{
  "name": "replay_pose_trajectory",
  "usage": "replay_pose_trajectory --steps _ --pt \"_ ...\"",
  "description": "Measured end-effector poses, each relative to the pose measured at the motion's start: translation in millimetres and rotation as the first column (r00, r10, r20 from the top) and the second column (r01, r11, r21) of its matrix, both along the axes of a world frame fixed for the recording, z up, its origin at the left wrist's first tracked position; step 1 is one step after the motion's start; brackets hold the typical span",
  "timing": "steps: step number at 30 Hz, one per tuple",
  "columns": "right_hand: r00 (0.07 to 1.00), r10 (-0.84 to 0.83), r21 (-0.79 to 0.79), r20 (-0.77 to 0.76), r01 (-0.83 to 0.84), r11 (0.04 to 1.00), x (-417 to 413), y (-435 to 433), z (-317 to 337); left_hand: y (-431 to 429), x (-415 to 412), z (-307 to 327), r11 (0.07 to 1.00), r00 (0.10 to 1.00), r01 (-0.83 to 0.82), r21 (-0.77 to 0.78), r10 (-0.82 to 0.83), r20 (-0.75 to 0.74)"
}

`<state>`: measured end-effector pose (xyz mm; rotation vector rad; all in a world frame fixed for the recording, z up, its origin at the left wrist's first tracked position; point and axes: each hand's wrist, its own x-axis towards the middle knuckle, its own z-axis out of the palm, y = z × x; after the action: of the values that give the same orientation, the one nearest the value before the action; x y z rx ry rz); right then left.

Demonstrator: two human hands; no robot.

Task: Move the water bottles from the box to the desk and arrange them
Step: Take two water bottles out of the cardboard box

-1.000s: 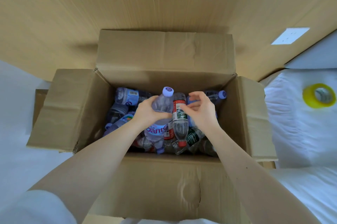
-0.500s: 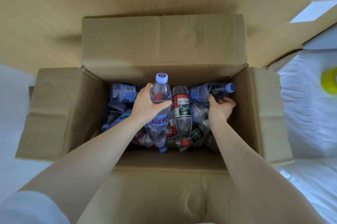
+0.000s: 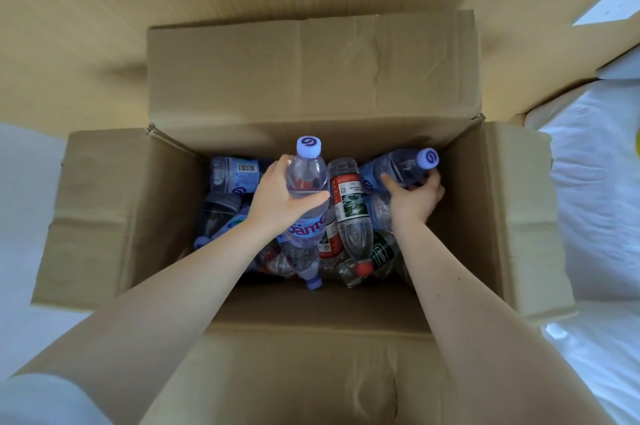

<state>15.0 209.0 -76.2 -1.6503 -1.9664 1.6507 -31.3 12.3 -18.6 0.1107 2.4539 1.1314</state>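
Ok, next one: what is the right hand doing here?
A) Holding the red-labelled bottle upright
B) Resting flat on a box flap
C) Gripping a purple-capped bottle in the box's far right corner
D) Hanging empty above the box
C: the right hand has its fingers curled round the purple-capped bottle inside the box, while the left hand holds a second bottle upright.

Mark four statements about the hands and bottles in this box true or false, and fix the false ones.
1. The left hand grips a purple-capped bottle. True.
2. The right hand is empty. False: it grips a second purple-capped bottle lying in the box.
3. A red-labelled bottle lies between the two hands. True.
4. The box flaps are shut. False: they are folded open.
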Motion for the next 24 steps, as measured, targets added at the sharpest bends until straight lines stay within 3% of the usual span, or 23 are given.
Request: replay_pose_trajectory --steps 6,14,21,24 --pt "0.988 0.008 -0.013 -0.155 -0.010 1.000 9.8 -7.2 7.0 -4.2 5.1 6.1 0.999 1.000 -0.028 0.016 0.028 -0.002" --pt "0.969 0.138 0.025 -0.203 -0.136 0.990 22.1 -21.5 35.4 -4.0 12.8 26.3 0.997 0.997 -0.068 0.042 0.070 -0.036" --pt "0.887 0.333 0.225 -0.320 -0.270 0.936 40.1 -19.5 72.7 3.1 33.2 51.7 0.967 0.970 -0.212 0.140 0.225 -0.087" --pt "0.811 0.396 0.229 -0.431 -0.326 0.917 47.9 -17.8 92.2 8.7 46.1 64.0 0.941 0.947 -0.288 0.181 0.308 -0.095"
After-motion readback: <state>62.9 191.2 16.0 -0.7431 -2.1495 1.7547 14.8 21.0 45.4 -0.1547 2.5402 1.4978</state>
